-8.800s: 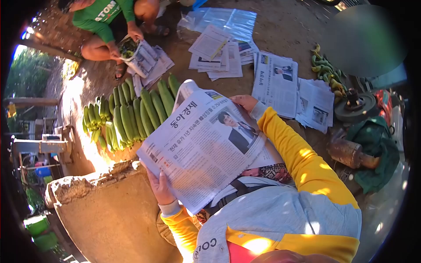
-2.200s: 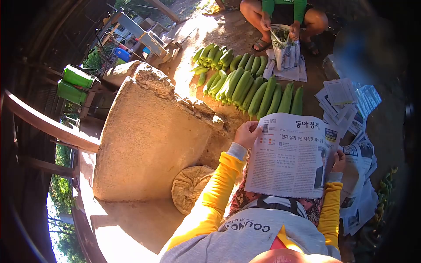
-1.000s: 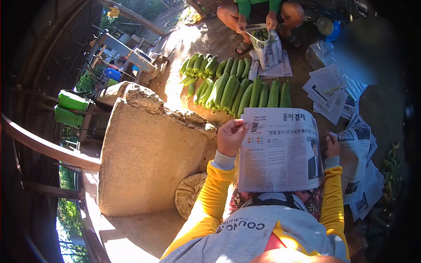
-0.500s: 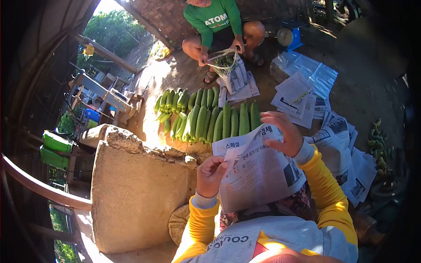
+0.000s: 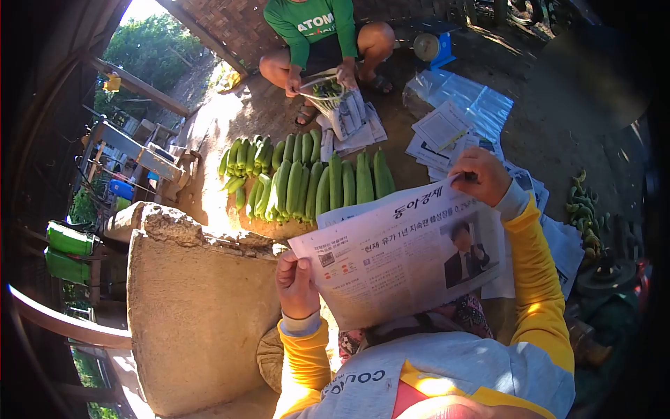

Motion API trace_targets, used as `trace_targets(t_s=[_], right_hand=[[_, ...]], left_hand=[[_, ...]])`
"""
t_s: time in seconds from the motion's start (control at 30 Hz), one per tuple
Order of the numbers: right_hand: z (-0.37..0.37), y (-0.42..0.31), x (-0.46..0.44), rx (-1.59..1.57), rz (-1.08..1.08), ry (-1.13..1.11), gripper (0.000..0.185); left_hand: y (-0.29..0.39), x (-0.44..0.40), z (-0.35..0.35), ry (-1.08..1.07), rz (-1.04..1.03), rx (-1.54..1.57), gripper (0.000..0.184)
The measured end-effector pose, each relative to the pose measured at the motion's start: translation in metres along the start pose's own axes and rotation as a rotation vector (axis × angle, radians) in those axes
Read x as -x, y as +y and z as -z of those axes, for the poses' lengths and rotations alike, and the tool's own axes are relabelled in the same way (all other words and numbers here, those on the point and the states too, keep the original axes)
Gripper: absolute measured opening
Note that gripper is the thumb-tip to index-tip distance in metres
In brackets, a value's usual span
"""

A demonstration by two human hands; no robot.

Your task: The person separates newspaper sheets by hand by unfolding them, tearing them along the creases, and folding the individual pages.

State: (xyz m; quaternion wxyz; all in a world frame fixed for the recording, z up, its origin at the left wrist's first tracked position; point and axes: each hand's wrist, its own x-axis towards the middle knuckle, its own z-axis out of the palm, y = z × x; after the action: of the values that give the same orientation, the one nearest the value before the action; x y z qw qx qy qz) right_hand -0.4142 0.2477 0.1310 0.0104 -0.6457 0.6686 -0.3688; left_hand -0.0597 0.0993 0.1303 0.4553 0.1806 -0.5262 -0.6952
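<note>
Left hand pinching, thumb upward; right hand farther forward, curled, seemingly pinching too.

The newspaper is over the lap. Past it, vegetables lie on the ground. Loose papers lie right of them, and a scale stands farther back.

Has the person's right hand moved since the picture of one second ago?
Yes, forward. Judged against the long green vegetables on the ground, the right hand was lower in view; now it is level with their row's right end.
</note>
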Motion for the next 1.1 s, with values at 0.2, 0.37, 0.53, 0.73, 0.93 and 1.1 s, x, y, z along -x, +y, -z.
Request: trace_targets(t_s=[0.2, 0.37, 0.53, 0.73, 0.93, 1.1], right_hand=[[0.023, 0.026, 0.03, -0.342, -0.414, 0.02, 0.01], [0.026, 0.051, 0.055, -0.671, -0.408, 0.124, 0.009], [0.002, 0.039, 0.068, -0.76, -0.488, 0.218, 0.011], [-0.036, -0.035, 0.05, -1.033, -0.583, 0.208, 0.01], [-0.051, -0.093, 0.044, -0.781, -0.44, 0.112, 0.012], [-0.041, -0.091, 0.058, -0.621, -0.113, 0.082, 0.018]], left_hand=[[-0.016, -0.011, 0.019, 0.06, 0.052, 0.048, 0.01], [-0.03, -0.017, 0.036, 0.096, 0.094, 0.049, 0.01], [-0.05, -0.023, 0.032, 0.314, -0.016, -0.187, 0.009], [-0.043, -0.018, -0.031, -0.054, -0.248, -0.583, 0.013], [-0.061, 0.0, -0.102, -0.454, 0.327, -0.193, 0.026], [-0.069, 0.001, -0.095, -0.452, 0.513, -0.131, 0.032]])
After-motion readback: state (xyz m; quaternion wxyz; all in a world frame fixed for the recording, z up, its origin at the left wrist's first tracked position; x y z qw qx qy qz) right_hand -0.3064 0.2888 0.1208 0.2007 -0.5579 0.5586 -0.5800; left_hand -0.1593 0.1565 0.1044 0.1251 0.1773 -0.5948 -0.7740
